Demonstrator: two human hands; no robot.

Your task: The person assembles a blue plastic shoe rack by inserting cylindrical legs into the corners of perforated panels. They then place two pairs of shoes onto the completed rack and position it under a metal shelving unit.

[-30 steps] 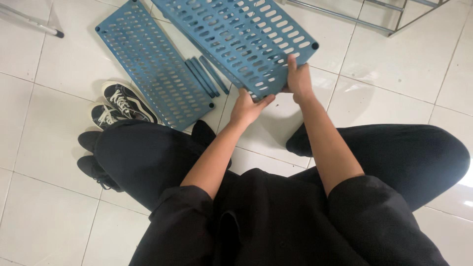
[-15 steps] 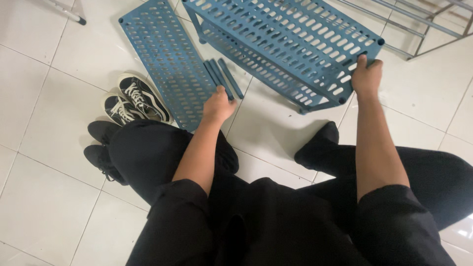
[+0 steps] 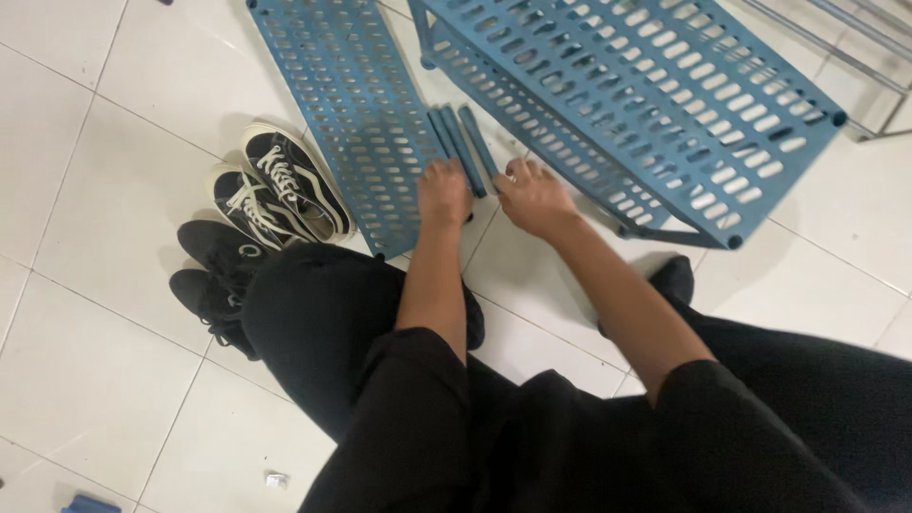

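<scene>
Head view, looking down: a seated person in black reaches both hands to a small bundle of blue tubes (image 3: 464, 142) lying on white floor tiles (image 3: 114, 104). Left hand (image 3: 444, 192) rests on the tubes' near ends, fingers curled; right hand (image 3: 532, 198), fingers spread, is just beside them. The tubes lie between a flat blue slotted panel (image 3: 347, 104) and an assembled blue rack (image 3: 627, 95). Gathering the tubes appears underway; closing a grip on one seems needed. Dark sneakers (image 3: 280, 195) sit left.
</scene>
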